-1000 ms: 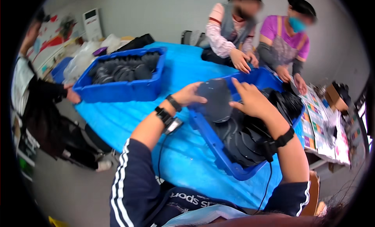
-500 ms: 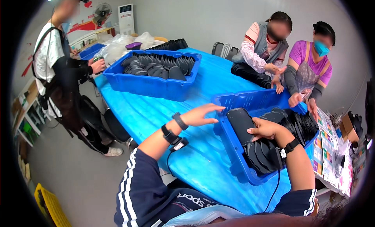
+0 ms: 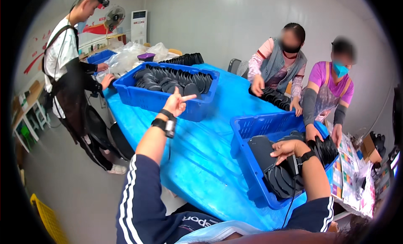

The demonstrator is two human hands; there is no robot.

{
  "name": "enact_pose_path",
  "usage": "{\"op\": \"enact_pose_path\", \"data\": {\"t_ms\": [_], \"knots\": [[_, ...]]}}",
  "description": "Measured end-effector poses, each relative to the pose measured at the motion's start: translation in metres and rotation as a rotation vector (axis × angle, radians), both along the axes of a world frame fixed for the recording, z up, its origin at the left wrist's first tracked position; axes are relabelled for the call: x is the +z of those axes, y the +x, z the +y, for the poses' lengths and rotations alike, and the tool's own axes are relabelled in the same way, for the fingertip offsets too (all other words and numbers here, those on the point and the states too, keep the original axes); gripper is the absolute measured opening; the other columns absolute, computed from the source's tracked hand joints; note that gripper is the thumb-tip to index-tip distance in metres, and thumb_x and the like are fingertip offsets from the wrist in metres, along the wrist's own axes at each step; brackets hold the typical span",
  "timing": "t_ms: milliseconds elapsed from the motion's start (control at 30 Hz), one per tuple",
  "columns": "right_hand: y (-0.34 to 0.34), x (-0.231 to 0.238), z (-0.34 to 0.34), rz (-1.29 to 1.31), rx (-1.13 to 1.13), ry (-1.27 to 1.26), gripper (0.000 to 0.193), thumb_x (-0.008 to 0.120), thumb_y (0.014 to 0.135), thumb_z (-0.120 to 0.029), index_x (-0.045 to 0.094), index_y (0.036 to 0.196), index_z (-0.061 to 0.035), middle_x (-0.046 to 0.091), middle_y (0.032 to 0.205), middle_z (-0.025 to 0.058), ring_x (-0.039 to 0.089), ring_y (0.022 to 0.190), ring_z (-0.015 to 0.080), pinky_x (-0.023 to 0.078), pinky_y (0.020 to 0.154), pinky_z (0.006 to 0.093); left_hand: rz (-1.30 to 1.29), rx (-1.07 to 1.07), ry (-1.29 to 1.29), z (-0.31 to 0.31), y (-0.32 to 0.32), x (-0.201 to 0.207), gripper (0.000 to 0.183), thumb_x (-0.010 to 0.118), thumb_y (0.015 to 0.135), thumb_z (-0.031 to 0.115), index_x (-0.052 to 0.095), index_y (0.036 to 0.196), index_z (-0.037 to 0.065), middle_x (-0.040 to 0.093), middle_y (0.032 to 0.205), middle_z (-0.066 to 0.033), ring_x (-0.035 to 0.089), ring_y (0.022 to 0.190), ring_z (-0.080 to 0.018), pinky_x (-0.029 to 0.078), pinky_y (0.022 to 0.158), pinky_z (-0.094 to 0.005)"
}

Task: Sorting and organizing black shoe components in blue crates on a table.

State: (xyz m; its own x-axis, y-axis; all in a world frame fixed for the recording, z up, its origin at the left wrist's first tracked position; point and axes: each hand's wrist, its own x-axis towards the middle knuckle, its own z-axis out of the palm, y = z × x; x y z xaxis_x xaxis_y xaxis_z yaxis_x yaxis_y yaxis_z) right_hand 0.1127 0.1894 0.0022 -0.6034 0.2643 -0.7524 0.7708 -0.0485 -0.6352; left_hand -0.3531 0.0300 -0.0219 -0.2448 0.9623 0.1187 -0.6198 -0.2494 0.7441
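My left hand [image 3: 178, 104] is stretched out over the near side of the far blue crate [image 3: 159, 98], fingers apart and holding nothing. Rows of black, flat, rounded pads [image 3: 170, 78] fill that crate. At the right, my right hand [image 3: 287, 150] is inside the near blue crate [image 3: 248, 177], its fingers curled on the edge of a large black insole-shaped pad [image 3: 261, 151]. Below its wrist stand more curved black pads [image 3: 282, 181], packed close together. Part of my grip is hidden behind the fingers.
Blue sheeting [image 3: 201, 156] covers the table. Across it, one person [image 3: 279, 59] reaches to a row of black pads [image 3: 273, 99]; another [image 3: 329, 82] has a hand in the near crate. A third person [image 3: 63, 59] stands left. A yellow basket [image 3: 48, 221] is on the floor.
My left hand has gone from beside the near crate up and left to the far one. My right hand stays at the pad. The person in purple now reaches into the near crate.
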Motion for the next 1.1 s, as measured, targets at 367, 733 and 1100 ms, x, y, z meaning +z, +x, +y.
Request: {"op": "enact_pose_path", "data": {"t_ms": [367,733,1100], "knots": [[-0.051,0.043,-0.116,-0.398,0.372,1.137,0.069,0.049,0.082,-0.015,0.01,0.138,-0.0043,0.037,0.129,0.0192,0.048,0.1,0.0307,0.036,0.086,0.041,1.318,0.802,-0.146,0.073,-0.036,-0.02,0.059,0.046,0.075,0.012,0.032,0.132,0.013,0.059,0.105,-0.0162,0.06,0.087,-0.025,0.045,0.076,-0.0398],[-0.024,0.05,-0.259,0.449,0.989,1.93,0.042,0.048,0.078,-0.026,0.051,0.119,-0.0266,0.054,0.112,0.0024,0.048,0.103,0.0192,0.037,0.088,0.0412,2.106,0.719,-0.801,-0.026,-0.217,-0.035,0.059,0.035,0.085,0.051,0.037,0.133,0.016,0.029,0.139,-0.0121,0.023,0.13,-0.0301,0.022,0.104,-0.0416],[0.074,0.026,-0.237,-0.025,-0.105,2.04,0.05,0.063,0.076,-0.015,0.041,0.119,-0.0006,0.053,0.114,0.0173,0.046,0.106,0.0393,0.033,0.094,0.0516,2.083,0.477,1.281,0.052,0.132,0.116,0.046,0.052,0.072,0.009,0.05,0.114,0.03,0.044,0.055,-0.0024,0.051,0.05,-0.0209,0.04,0.044,-0.034]]}}
